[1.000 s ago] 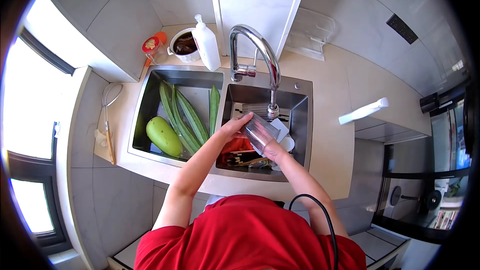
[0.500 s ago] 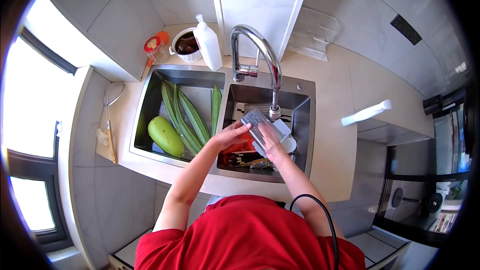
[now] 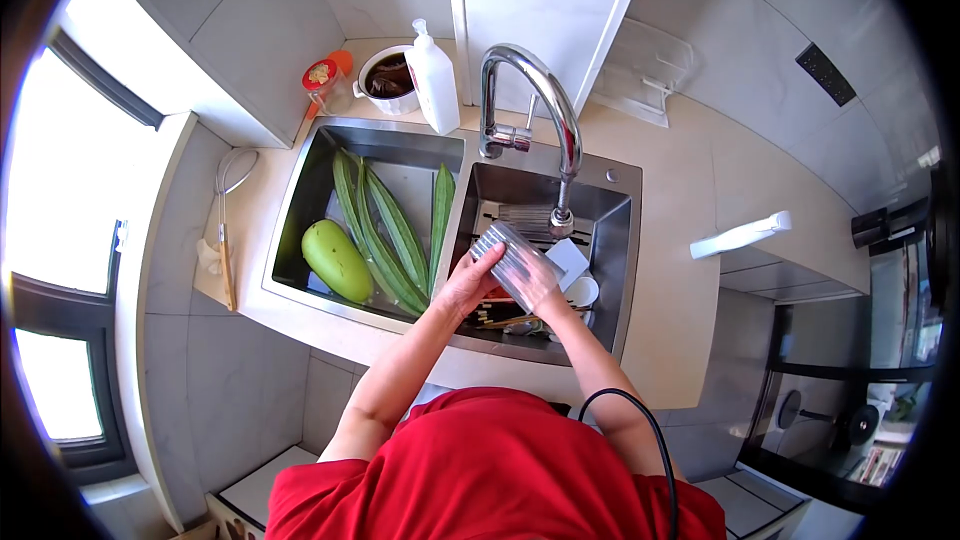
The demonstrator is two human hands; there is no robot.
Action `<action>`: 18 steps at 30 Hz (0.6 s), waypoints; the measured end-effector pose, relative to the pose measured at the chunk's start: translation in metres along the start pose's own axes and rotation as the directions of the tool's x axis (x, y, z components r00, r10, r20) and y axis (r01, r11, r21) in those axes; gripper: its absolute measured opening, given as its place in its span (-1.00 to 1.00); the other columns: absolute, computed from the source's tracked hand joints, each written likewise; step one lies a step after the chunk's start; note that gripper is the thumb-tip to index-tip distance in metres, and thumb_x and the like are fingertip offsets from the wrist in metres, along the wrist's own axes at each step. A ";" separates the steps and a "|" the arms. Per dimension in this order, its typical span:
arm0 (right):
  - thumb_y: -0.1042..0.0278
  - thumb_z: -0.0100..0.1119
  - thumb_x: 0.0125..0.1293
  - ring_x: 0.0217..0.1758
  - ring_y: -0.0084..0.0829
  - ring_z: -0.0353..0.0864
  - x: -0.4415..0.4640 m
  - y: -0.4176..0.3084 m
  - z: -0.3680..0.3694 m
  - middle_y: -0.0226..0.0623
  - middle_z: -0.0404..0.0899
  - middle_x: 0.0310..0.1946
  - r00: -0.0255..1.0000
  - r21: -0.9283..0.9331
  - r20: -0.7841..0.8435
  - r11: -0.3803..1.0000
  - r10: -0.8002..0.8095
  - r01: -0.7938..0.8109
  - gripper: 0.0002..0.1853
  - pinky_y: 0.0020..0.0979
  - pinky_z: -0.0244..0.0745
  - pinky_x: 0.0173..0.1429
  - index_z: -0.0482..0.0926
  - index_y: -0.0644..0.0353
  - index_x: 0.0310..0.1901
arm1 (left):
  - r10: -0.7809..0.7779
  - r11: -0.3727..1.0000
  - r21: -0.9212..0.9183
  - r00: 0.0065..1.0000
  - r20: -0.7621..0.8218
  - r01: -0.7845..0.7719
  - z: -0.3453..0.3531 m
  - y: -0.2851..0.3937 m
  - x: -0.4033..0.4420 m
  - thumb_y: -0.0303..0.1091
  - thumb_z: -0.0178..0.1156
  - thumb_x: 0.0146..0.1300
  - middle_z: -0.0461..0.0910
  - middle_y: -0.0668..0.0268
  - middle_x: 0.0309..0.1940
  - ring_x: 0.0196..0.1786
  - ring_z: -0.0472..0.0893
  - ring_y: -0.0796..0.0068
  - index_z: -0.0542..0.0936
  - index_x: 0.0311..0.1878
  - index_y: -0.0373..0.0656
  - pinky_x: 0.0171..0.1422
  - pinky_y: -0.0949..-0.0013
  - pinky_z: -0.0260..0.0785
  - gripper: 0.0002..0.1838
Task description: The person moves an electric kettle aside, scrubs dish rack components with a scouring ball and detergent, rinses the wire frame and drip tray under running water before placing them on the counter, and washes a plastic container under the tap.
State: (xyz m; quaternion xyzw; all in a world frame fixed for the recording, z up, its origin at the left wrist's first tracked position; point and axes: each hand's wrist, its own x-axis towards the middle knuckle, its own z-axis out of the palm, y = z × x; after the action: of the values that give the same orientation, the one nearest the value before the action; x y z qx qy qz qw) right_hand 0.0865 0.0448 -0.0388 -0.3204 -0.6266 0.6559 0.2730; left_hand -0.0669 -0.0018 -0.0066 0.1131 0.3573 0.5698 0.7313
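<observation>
Over the right sink basin, a clear ribbed plastic container is held tilted between both hands. My left hand closes on its left side, thumb lying across the near face. The fingers of my right hand show through the clear plastic; whether they are inside the container or behind it, I cannot tell. Below lie chopsticks, a white cup and a white flat piece, partly covered by the hands and container. The faucet spout hangs just beyond the container, with no clear stream visible.
The left basin holds a green gourd and several long ridged gourds. Behind it stand a white pump bottle, a pot of dark liquid and a red-lidded jar. A whisk lies left; a white handle-like object is right.
The container has turned slightly, and my left hand has shifted its hold further onto its side. The whole view has moved a little.
</observation>
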 end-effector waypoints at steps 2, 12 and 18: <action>0.42 0.01 0.36 0.19 -0.48 0.40 -0.008 -0.045 0.006 -0.31 0.39 0.17 0.983 0.333 -0.038 0.930 0.179 -0.157 -0.55 -0.39 0.30 0.29 0.29 0.22 0.27 | 0.007 0.989 -0.148 1.000 -0.007 -0.008 -0.002 0.000 0.002 -0.11 0.27 0.21 0.53 0.27 -0.06 -0.01 0.56 0.38 0.36 0.14 -0.19 0.17 0.22 0.42 -0.47; 0.44 0.11 0.29 0.23 -0.36 0.33 -0.012 -0.038 0.005 -0.20 0.33 0.17 0.957 -0.240 0.009 0.928 -0.291 0.284 -0.49 -0.38 0.26 0.29 0.28 0.21 0.27 | 0.022 1.000 -0.012 0.991 0.133 -0.021 0.023 0.030 -0.005 -0.18 0.32 0.16 0.50 0.24 -0.01 0.00 0.57 0.33 0.22 0.24 -0.12 0.11 0.15 0.46 -0.34; 0.34 0.09 0.26 0.09 -0.20 0.47 0.005 -0.051 0.006 -0.07 0.47 0.03 0.968 -0.363 0.025 0.900 -0.251 0.242 -0.59 -0.30 0.37 0.18 0.38 0.26 0.13 | -0.043 0.999 0.021 0.999 -0.022 0.044 0.020 0.018 -0.012 -0.11 0.29 0.19 0.51 0.20 -0.03 0.04 0.55 0.36 0.31 0.17 -0.25 0.17 0.16 0.42 -0.39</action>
State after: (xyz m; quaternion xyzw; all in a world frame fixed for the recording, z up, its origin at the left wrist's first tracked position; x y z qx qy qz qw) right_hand 0.0765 0.0480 0.0118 -0.2908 -0.7691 0.4855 0.2968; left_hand -0.0687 -0.0018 0.0229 0.1071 0.3738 0.5511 0.7383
